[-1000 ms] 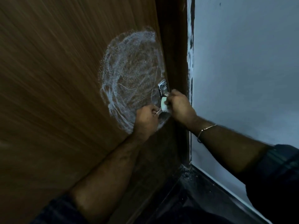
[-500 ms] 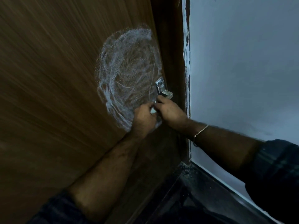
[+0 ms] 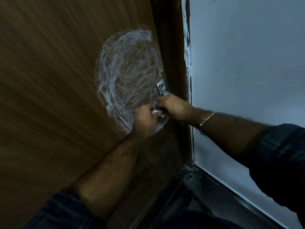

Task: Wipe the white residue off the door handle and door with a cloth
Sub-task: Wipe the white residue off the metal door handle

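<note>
A brown wooden door (image 3: 57, 80) carries a large round smear of white residue (image 3: 128, 76). At the smear's right edge sits the metal door handle (image 3: 161, 87), streaked white; only its upper part shows. My right hand (image 3: 173, 106) is curled just below that part and holds a small white cloth (image 3: 156, 112), of which only a corner peeks out. My left hand (image 3: 144, 121) is curled right against it from the left, gripping the lower end of the handle, which its fingers hide.
A dark door frame (image 3: 171, 47) runs beside the door, with a paint-smeared edge against the pale wall (image 3: 247, 63) on the right. A dark floor (image 3: 206, 195) with some grit lies below. A thin bangle (image 3: 206, 120) circles my right wrist.
My right hand has slid down the handle with the cloth until it meets my left hand. More of the handle's upper part is uncovered. My left hand has stayed put.
</note>
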The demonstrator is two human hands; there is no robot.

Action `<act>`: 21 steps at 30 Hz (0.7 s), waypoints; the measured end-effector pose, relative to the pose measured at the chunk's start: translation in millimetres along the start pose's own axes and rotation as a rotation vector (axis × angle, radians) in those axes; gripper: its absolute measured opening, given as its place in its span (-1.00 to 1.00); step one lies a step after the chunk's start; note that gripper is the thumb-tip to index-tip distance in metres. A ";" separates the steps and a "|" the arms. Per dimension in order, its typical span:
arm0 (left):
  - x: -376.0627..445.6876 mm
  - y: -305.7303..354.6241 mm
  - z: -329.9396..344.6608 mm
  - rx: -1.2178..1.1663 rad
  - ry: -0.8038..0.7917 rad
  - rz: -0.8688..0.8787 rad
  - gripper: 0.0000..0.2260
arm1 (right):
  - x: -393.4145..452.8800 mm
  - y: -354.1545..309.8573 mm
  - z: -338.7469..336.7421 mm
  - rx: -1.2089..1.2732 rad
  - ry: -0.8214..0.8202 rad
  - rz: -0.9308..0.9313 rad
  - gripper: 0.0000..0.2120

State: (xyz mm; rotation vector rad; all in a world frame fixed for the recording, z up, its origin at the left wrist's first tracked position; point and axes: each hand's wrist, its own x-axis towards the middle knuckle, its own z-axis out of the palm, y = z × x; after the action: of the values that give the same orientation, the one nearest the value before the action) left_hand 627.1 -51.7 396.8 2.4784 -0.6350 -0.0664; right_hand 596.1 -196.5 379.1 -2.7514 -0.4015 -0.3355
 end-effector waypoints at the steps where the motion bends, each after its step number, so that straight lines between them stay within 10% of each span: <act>1: 0.4 -1.2 0.4 0.011 0.007 0.007 -0.81 | -0.9 -3.0 2.7 -0.007 0.017 0.016 -0.78; 21: 6.6 -5.2 2.4 0.174 -0.084 -0.041 -0.82 | 5.6 -6.4 -11.8 -0.154 -0.098 -0.006 -0.79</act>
State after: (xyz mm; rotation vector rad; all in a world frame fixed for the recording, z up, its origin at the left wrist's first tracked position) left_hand 634.7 -52.2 392.5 2.6687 -0.6500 -0.1365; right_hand 597.2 -193.7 393.3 -2.9264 -0.4260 -0.2426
